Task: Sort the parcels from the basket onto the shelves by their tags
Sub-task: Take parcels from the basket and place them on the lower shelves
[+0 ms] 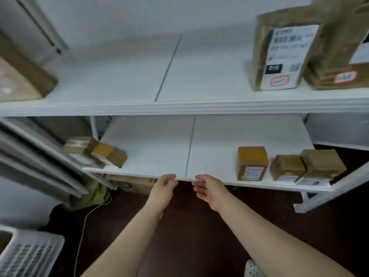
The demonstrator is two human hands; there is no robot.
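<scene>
Both hands are right at the front edge of the lower shelf (151, 148), close together with nothing in them. The left hand (164, 188) and right hand (207, 189) each have a released grip, fingers just loosely curled. Three small parcels (252, 162) sit at the right end of that shelf, and a little heap of parcels (95, 151) is at the left end. Two tall parcels (279, 56) stand on the upper shelf (119, 76) to the right, with red-framed tags low on their fronts. The white basket (30, 254) is down low on the left.
</scene>
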